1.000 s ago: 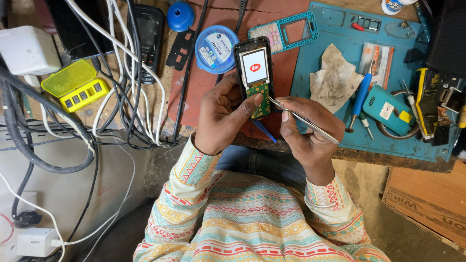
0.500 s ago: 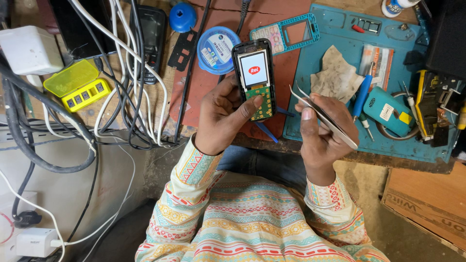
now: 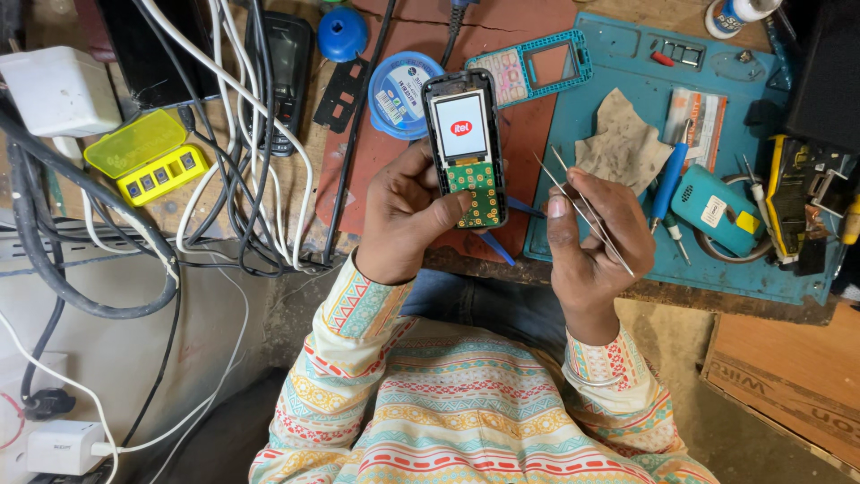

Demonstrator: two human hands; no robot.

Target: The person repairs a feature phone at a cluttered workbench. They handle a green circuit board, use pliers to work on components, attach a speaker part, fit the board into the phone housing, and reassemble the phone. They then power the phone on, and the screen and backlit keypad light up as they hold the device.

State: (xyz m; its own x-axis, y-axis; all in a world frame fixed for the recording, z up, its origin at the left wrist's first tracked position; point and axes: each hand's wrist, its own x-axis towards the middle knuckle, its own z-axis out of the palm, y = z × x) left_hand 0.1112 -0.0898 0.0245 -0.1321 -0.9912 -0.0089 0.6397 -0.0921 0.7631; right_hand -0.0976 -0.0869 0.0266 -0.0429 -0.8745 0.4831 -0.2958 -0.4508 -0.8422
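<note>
My left hand (image 3: 405,215) grips a small opened phone (image 3: 466,148) upright over the workbench; its screen is lit white and the green keypad board below is bare. My right hand (image 3: 596,237) holds thin metal tweezers (image 3: 582,211), tips pointing up and left, a short way right of the phone and not touching it. A blue plastic pry tool (image 3: 497,249) pokes out below the phone between both hands.
A teal work mat (image 3: 761,269) carries a crumpled cloth (image 3: 623,143), a blue screwdriver (image 3: 670,179), a teal device and tools. A teal phone faceplate (image 3: 537,67), round blue tin (image 3: 399,90), yellow parts box (image 3: 148,157), another black phone (image 3: 287,63) and tangled cables (image 3: 224,179) lie left.
My right hand has drawn the tweezers away from the phone's keypad board, to the right and up. The left hand has kept hold of the phone, lifting it slightly.
</note>
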